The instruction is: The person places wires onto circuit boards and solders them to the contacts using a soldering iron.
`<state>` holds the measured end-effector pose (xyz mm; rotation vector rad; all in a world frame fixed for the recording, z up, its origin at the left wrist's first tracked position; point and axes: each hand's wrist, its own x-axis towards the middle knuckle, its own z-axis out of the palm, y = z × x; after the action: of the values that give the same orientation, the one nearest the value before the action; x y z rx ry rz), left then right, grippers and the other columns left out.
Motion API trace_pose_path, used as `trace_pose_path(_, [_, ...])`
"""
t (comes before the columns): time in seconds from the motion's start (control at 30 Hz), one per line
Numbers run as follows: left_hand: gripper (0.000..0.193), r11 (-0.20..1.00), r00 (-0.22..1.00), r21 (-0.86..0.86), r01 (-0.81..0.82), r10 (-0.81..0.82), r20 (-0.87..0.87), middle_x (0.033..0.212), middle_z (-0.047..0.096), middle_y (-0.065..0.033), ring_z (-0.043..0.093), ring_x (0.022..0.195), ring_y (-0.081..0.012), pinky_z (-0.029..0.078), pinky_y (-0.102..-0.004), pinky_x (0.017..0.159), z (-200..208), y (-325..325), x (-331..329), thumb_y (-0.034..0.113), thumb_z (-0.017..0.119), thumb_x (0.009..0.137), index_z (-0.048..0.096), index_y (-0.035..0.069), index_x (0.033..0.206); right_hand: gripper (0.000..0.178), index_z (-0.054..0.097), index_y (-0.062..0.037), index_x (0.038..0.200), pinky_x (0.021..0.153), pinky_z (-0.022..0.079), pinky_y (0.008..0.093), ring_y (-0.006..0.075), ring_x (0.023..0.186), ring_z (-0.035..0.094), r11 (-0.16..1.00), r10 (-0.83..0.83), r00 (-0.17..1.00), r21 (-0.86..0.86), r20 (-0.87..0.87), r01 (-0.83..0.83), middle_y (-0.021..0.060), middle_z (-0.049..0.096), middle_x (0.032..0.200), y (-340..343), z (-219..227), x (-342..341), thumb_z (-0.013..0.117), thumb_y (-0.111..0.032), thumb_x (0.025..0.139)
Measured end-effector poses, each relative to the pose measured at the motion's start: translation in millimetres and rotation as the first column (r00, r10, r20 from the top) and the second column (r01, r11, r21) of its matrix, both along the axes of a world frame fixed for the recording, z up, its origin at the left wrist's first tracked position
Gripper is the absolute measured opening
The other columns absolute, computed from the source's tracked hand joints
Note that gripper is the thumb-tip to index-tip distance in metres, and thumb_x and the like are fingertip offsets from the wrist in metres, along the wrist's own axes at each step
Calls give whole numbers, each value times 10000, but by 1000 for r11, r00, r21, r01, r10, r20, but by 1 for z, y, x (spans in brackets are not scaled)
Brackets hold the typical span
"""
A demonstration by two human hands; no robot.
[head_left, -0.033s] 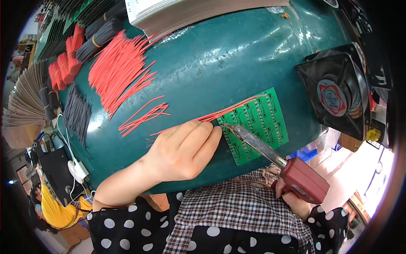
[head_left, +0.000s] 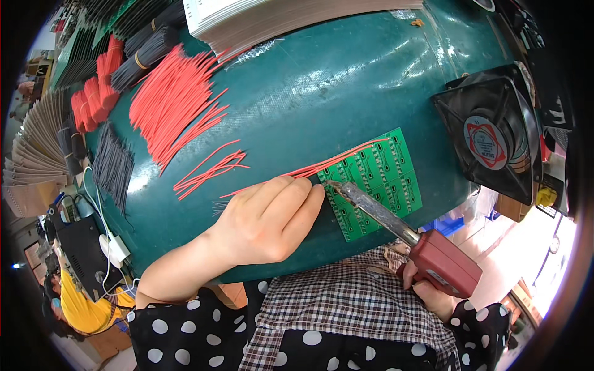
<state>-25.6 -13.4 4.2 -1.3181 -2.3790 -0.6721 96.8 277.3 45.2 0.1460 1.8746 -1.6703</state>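
Grasping the soldering iron (head_left: 401, 230) in the right grip (head_left: 433, 298); bending the left grip (head_left: 266, 226) beside red wires (head_left: 346, 156), with fingertips too hidden to tell any hold. Best to steady the tip (head_left: 335, 185) at the left edge of the green circuit board (head_left: 385, 179), flat on the surface (head_left: 297, 117).

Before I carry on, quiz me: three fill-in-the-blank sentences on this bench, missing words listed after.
1. The right hand grips a pistol-shaped soldering iron with a dark ____ handle.
2. Its metal tip is close to the fingers of the ____ hand.
3. A square black fan stands at the picture's ____ end of the dark-green tabletop.

Missing words: red; left; right.
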Motion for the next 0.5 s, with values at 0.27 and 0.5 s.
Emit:
trace_pose_path(0.27, [307, 1000, 999, 14, 13, -13, 36, 776, 587, -109, 597, 623, -201, 490, -272, 514, 0, -1, -1, 68, 617, 569, 653, -51, 849, 709, 431, 56, 1285, 695, 508, 276, 156, 745, 649, 976, -213, 976, 56, 43, 211, 60, 658, 878, -7, -11, 25, 776, -172, 708])
trace_pose_path(0.5, [308, 1000, 999, 18, 13, -14, 51, 780, 587, -109, 596, 627, -204, 488, -272, 517, 0, 0, 0, 68, 616, 566, 652, -48, 849, 737, 422, 67, 1287, 703, 516, 280, 183, 778, 670, 985, -121, 987, 110, -104, 132, 97, 673, 933, 6, -30, 45, 799, -178, 704])
